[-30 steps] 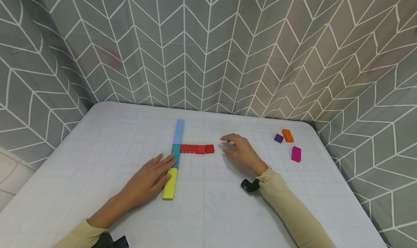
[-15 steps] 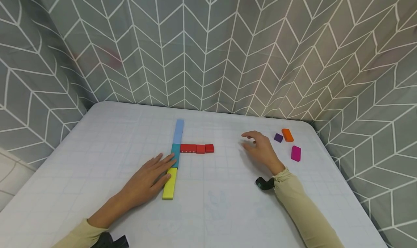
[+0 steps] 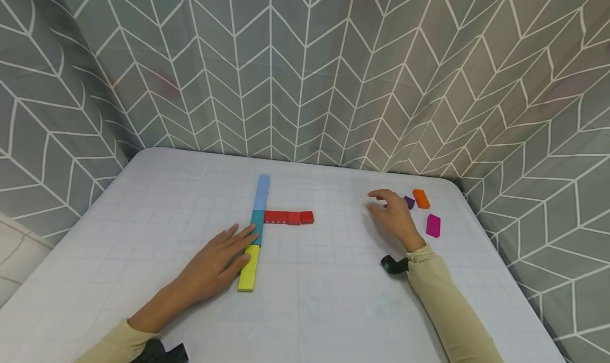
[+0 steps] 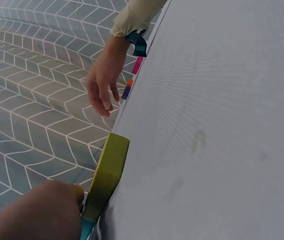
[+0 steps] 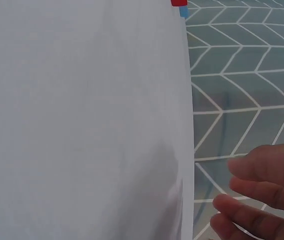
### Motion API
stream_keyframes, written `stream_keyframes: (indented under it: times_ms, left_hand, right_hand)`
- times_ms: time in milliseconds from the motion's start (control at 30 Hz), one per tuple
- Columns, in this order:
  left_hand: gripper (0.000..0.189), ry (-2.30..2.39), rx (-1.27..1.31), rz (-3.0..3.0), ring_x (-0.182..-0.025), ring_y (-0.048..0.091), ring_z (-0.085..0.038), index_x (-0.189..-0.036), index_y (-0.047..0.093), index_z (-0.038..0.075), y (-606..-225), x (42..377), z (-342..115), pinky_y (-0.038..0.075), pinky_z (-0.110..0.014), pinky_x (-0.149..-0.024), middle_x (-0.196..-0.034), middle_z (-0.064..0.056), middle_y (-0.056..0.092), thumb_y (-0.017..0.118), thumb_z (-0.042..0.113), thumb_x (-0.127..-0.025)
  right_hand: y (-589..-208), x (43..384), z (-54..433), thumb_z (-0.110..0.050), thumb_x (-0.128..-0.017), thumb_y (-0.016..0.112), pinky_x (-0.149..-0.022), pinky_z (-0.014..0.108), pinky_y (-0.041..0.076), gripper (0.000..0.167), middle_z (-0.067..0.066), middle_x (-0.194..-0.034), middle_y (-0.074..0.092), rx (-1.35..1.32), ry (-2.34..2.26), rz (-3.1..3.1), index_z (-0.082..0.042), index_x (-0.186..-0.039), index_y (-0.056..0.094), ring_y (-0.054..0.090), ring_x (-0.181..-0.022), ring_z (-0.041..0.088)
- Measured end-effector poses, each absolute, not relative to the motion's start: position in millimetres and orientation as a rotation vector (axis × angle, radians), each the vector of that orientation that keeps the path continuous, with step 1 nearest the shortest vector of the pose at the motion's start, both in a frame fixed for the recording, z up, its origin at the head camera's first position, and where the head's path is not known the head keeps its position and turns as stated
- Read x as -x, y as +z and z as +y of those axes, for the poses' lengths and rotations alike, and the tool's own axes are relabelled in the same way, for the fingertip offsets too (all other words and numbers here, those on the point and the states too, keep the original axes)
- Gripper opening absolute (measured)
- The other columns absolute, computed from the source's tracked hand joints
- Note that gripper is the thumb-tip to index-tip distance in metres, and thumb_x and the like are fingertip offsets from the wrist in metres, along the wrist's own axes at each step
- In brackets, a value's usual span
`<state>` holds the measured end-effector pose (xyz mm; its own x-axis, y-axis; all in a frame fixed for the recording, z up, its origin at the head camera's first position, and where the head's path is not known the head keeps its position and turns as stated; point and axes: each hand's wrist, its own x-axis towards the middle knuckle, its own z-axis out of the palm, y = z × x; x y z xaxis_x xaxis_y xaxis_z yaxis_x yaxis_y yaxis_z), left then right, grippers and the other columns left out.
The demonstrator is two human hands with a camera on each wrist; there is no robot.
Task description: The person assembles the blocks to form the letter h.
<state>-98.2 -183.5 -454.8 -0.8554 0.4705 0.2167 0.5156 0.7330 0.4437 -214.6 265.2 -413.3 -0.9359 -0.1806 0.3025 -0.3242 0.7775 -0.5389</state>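
Note:
My left hand [image 3: 213, 267] rests with fingers spread on a teal block [image 3: 258, 222] and the upper end of a yellow block [image 3: 249, 270]. Those two line up with a light blue block [image 3: 261, 192] in one column. From the teal block a row of red blocks [image 3: 288, 218] runs to the right. Over the right side of the table hangs my right hand [image 3: 394, 214], its fingers relaxed and holding nothing. It partly covers a small purple block [image 3: 410, 202] in the head view. In the right wrist view the same hand's fingers [image 5: 254, 215] show loosely bent.
An orange block [image 3: 421, 198] and a magenta block [image 3: 433, 226] lie at the right of the white table [image 3: 324, 310]. A grey patterned curtain [image 3: 305, 71] surrounds the far and side edges. Each wrist carries a black strap mount [image 3: 394, 265].
My right hand has moved right, away from the red row, to beside the purple block. My left hand and the blocks have stayed in place.

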Motion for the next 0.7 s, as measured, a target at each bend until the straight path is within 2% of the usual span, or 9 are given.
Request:
stream_keyframes:
  times_ms: [300, 500, 600, 700]
  left_hand:
    - [0.054, -0.783, 0.801, -2.845, -0.154, 0.024, -0.035, -0.159, 0.046, 0.018, -455.6, 97.8, -183.9, 0.022, -0.057, -0.122, -0.166, 0.005, 0.034, 0.055, 0.037, -0.109]
    - [0.055, -0.781, 0.807, -2.842, -0.154, 0.024, -0.035, -0.159, 0.046, 0.018, -456.9, 97.9, -184.4, 0.022, -0.057, -0.122, -0.166, 0.005, 0.034, 0.054, 0.038, -0.109]
    - [0.055, -0.779, 0.811, -2.841, -0.154, 0.024, -0.035, -0.159, 0.046, 0.018, -456.2, 97.9, -184.3, 0.022, -0.057, -0.122, -0.166, 0.004, 0.034, 0.054, 0.038, -0.109]
    - [0.055, -0.774, 0.810, -2.842, -0.154, 0.024, -0.035, -0.159, 0.046, 0.018, -455.8, 98.1, -184.1, 0.022, -0.057, -0.122, -0.166, 0.004, 0.034, 0.054, 0.038, -0.109]
  right_hand:
    - [-416.8, 221.1, 283.2, -0.001, -0.095, 0.070, -0.092, 0.059, 0.051, 0.029, 0.029, -0.123, 0.066, -0.314, 0.835, -2.679, 0.008, -0.122, 0.069, 0.059, -0.111, 0.047]
    - [-422.1, 225.8, 295.6, 0.000, -0.095, 0.068, -0.103, 0.062, 0.045, 0.029, 0.031, -0.126, 0.064, -0.230, 0.842, -2.666, 0.010, -0.122, 0.068, 0.057, -0.116, 0.048]
    - [-425.2, 227.6, 300.2, 0.002, -0.093, 0.067, -0.093, 0.058, 0.049, 0.029, 0.031, -0.119, 0.066, -0.191, 0.844, -2.633, 0.011, -0.121, 0.069, 0.059, -0.101, 0.045]
    - [-426.3, 229.2, 303.9, 0.004, -0.090, 0.065, -0.077, 0.049, 0.047, 0.030, 0.027, -0.100, 0.066, -0.161, 0.837, -2.597, 0.011, -0.119, 0.069, 0.054, -0.083, 0.037]
